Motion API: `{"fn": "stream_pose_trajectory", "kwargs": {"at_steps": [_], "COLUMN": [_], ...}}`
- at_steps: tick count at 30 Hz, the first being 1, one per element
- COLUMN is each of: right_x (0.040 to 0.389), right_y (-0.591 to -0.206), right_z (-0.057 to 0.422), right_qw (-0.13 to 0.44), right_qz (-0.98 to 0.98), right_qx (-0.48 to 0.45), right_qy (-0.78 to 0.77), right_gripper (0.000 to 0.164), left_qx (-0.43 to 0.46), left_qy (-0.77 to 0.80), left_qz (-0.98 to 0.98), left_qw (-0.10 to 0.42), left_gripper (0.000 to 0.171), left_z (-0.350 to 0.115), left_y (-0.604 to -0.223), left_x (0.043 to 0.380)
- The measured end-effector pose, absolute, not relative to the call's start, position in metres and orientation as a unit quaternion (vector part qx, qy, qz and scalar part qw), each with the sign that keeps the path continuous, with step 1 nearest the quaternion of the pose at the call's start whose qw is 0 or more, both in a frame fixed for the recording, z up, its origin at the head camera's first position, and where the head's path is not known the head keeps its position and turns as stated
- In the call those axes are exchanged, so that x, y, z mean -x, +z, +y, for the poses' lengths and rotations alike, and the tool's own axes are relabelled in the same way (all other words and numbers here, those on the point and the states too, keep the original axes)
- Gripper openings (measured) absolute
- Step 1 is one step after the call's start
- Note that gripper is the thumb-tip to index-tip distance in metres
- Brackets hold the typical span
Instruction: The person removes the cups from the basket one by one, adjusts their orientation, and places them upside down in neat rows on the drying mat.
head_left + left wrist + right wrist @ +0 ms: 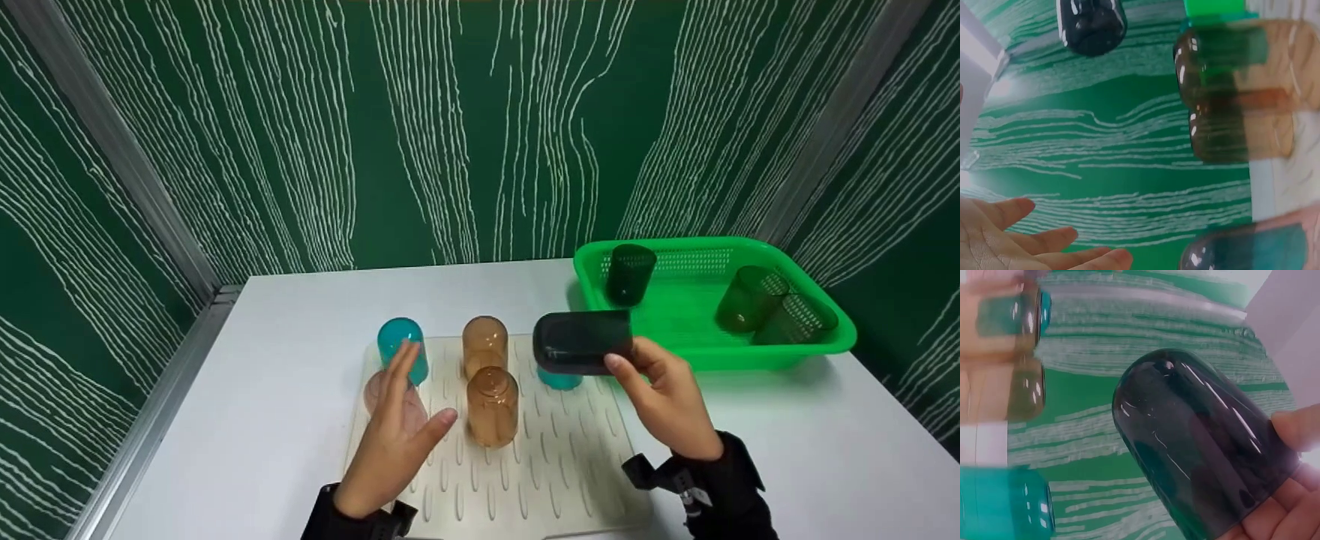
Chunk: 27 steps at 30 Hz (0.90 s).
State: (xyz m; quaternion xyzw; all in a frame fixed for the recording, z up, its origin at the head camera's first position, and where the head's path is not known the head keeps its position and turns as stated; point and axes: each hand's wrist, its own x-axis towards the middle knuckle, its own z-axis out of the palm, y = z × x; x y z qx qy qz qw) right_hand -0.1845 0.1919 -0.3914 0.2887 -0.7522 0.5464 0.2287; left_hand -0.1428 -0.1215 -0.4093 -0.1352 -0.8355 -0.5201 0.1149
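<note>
My right hand (pixel 670 397) grips a dark, smoky see-through cup (pixel 581 343) near its rim. That cup lies on its side in the air, its rounded base pointing left, over the back right of a cream ridged drying mat (pixel 491 480). Straight-fingered and holding nothing, my left hand (pixel 394 435) hovers in front of a pink cup (pixel 373 390) and a blue cup (pixel 399 334). Two amber cups, a rear one (pixel 485 337) and a front one (pixel 493 409), stand upside down mid-mat. Another blue cup (pixel 560 379) is partly hidden behind the dark cup.
At the right rear of the white table (pixel 225 420) sits a green plastic basket (pixel 712 360). Inside are a dark cup (pixel 630 276) at its left and two more dark see-through cups, one (pixel 746 300) beside the other (pixel 795 321), at its right. Green patterned walls (pixel 480 135) enclose the table.
</note>
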Motion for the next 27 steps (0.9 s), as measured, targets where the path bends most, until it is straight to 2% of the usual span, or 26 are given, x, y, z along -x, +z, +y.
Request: {"fn": "stream_pose_trajectory", "kwargs": {"at_steps": [12, 17, 21, 27], "right_x": [0.17, 0.162, 0.157, 0.153], "right_y": [-0.403, -0.413, -0.417, -0.419], "right_z": [0.154, 0.138, 0.131, 0.127], "right_qw": [0.121, 0.119, 0.131, 0.09], "right_qz": [-0.72, -0.703, -0.695, -0.691], "right_qx": [-0.378, -0.402, -0.4, -0.41], "right_qy": [0.569, 0.575, 0.583, 0.589], "right_gripper": [0.028, 0.024, 0.025, 0.026], "left_qx": [0.197, 0.191, 0.183, 0.155], "left_qy": [-0.58, -0.621, -0.661, -0.674], "left_qz": [-0.791, -0.76, -0.727, -0.722], "left_qw": [0.021, -0.03, -0.035, 0.004], "left_gripper": [0.089, 0.084, 0.078, 0.059], "left_z": [-0.105, -0.093, -0.087, -0.083], "left_y": [-0.416, -0.418, -0.417, -0.415], "left_x": [0.142, 0.14, 0.138, 0.136]}}
